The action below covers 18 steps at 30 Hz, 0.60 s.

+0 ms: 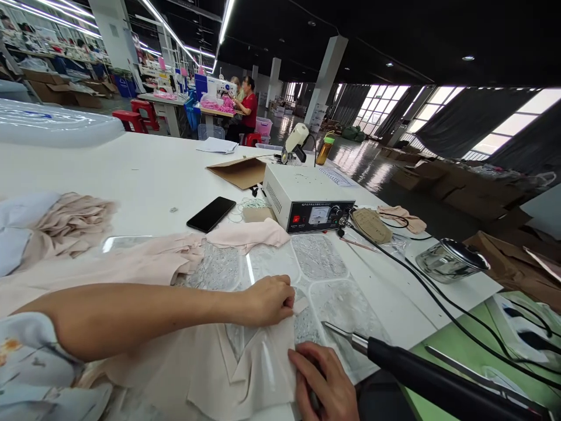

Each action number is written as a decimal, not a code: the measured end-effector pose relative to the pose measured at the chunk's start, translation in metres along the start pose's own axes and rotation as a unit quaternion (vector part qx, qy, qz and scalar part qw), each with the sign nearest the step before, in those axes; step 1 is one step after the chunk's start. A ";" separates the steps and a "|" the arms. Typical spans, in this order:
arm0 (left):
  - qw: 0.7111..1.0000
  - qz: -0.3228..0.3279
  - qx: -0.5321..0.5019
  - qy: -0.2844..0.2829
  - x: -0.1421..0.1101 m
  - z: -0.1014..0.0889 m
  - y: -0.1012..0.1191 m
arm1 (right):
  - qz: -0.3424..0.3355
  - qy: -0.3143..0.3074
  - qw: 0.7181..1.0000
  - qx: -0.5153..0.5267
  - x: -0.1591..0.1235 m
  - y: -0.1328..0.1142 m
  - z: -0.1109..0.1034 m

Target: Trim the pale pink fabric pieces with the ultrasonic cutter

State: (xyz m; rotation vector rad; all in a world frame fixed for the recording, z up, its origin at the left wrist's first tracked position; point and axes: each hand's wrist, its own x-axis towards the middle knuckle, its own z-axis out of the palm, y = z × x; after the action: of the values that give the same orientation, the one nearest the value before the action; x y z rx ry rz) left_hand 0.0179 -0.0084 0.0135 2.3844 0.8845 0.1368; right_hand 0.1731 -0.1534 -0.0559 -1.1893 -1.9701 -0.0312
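Observation:
Pale pink fabric [245,374] lies in loose folds over a clear, patterned plastic mat [342,304]. My left hand [267,301] is closed, pinching a narrow end of this fabric near its upper right corner. Just below, my right hand [324,380] has its fingers bent, thumb and fingertips at the fabric's right edge. Something small and dark shows under its palm, too hidden to name. To the right, a black handheld tool [421,374] with a slim metal tip [337,330] points toward the fabric, apart from both hands.
Behind the mat stand a control box [322,213] with a meter and a black phone [211,214]. More pink fabric [74,225] is heaped at left. Black cables [407,263] run right, past a glass jar [449,263]. Two people sit at a sewing machine [219,88] farther off.

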 end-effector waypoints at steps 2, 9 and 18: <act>1.000 -0.002 -0.011 0.001 -0.002 -0.002 0.001 | 0.013 0.010 1.000 0.016 -0.001 0.001 0.000; 0.997 -0.029 -0.070 0.014 -0.003 -0.006 -0.002 | 0.185 0.056 0.979 0.065 0.006 0.005 -0.006; 0.989 -0.051 -0.140 0.018 -0.003 -0.004 -0.008 | 0.397 -0.095 0.890 0.202 0.031 0.015 0.000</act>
State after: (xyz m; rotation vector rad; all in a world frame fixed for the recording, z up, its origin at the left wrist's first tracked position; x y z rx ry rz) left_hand 0.0104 -0.0034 0.0123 2.0790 0.9371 0.2471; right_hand 0.1779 -0.1227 -0.0417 -1.6497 -1.3988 0.9001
